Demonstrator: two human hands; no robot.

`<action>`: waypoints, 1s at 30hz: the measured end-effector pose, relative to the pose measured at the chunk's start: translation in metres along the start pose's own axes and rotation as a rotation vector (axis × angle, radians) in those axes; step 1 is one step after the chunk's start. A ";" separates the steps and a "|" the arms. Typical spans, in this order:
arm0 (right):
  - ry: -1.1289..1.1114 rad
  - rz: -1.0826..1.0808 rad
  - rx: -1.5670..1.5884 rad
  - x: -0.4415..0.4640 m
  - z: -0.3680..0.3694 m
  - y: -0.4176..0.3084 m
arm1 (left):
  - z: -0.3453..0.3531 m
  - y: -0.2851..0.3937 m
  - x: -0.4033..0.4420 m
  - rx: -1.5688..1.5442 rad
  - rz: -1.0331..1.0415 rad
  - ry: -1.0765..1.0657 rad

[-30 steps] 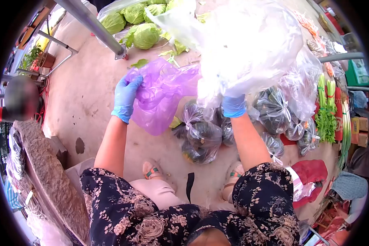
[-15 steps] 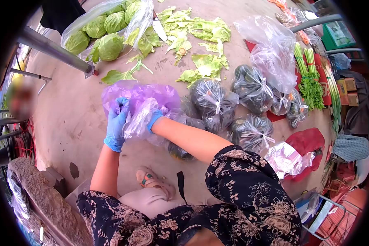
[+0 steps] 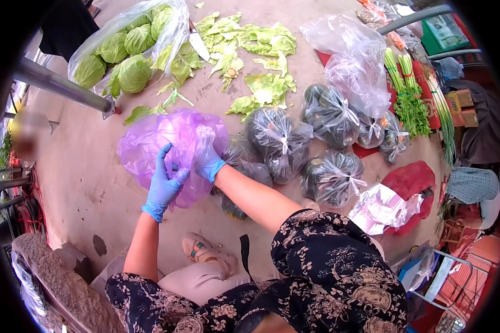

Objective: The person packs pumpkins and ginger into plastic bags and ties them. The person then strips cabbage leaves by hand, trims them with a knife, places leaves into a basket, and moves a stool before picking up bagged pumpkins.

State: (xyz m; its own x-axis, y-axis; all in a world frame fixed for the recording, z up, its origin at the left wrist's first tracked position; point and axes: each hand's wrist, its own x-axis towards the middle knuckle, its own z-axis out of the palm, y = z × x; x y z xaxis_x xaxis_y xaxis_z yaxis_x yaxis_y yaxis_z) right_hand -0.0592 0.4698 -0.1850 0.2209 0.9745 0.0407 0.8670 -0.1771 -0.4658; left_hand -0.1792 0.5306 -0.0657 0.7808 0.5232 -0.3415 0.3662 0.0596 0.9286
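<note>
The bag [image 3: 144, 147] is noted left of the bundles [image 3: 278, 136]. On the left hand [image 3: 164, 188], fingers are spread; on the right hand [image 3: 209, 162], partly hidden, this cannot be told. Tearing could be caused by uneven pulling.

Bright, diffuse light washes the floor [image 3: 78, 191], while fisheye distortion curves the edges into black corners

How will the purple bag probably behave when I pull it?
The purple bag is probably floppy, since its film looks crumpled. It seems light for its size, being thin, see-through plastic. Its glossy surface may be slippery.
</note>
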 end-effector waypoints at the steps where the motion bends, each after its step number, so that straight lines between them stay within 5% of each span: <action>1: 0.006 -0.011 -0.038 -0.002 0.015 -0.005 | 0.008 0.009 -0.003 -0.124 -0.052 -0.101; 4: 0.081 -0.098 -0.054 -0.013 0.033 -0.015 | 0.024 0.019 -0.014 -0.121 -0.109 -0.326; 6: 0.121 -0.104 -0.062 -0.006 0.036 -0.013 | 0.015 0.030 -0.012 -0.050 -0.064 -0.233; 8: 0.071 0.022 -0.040 0.007 0.030 -0.012 | -0.004 0.018 0.002 -0.085 0.082 -0.012; 9: -0.062 0.208 0.000 0.014 0.027 -0.015 | -0.026 0.019 0.004 -0.187 -0.106 0.088; 12: -0.255 0.153 -0.115 0.020 -0.070 -0.064 | -0.084 0.000 0.013 -0.370 -0.089 0.443; 17: 0.294 -0.627 0.319 0.024 -0.152 -0.072 | -0.177 -0.001 0.002 -0.348 0.083 0.816; 19: 0.299 -0.525 0.415 0.023 -0.177 -0.047 | -0.204 0.011 -0.011 -0.339 0.167 0.954; 23: 0.152 0.094 0.401 0.009 -0.176 0.025 | -0.259 -0.022 -0.034 -0.385 0.319 1.238; 26: -0.067 0.227 0.359 -0.009 -0.136 0.059 | -0.238 -0.025 -0.040 -0.415 0.380 1.306; 30: -0.306 0.190 0.289 -0.027 -0.094 0.058 | -0.279 -0.127 -0.036 -0.663 0.232 1.165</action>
State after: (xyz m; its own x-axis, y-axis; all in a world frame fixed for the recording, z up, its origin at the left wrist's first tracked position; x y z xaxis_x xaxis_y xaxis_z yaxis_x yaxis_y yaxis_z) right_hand 0.0274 0.4204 -0.1305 0.1838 0.9320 -0.3123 0.6539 -0.3531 -0.6691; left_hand -0.3957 0.7413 -0.1311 -0.2073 0.9658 -0.1559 -0.2816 0.0937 0.9550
